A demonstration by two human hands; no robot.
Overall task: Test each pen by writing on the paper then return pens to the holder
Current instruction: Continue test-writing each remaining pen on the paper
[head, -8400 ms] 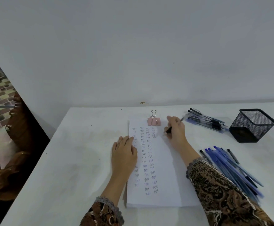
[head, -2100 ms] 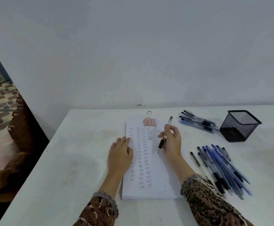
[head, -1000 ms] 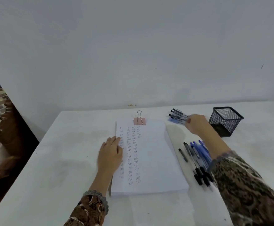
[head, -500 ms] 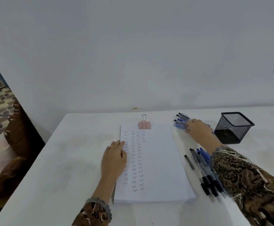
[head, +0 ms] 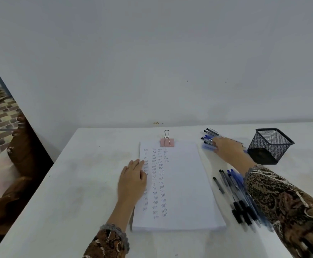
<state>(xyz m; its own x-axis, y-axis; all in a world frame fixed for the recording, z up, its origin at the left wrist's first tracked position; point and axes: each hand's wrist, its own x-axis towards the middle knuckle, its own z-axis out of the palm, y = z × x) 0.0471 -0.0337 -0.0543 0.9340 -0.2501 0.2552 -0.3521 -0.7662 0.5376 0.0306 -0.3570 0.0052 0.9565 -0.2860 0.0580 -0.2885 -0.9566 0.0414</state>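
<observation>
My right hand [head: 226,149], grip too blurry to tell, touches the far pens [head: 208,135] lying left-to-right, while my left hand [head: 132,178] lies flat on the paper [head: 183,183].

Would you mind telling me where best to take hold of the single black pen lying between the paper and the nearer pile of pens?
The single black pen lies flat, apart from the pile on its right, with bare table toward the paper. I'd pinch its mid-barrel from above, thumb on the paper side.
</observation>
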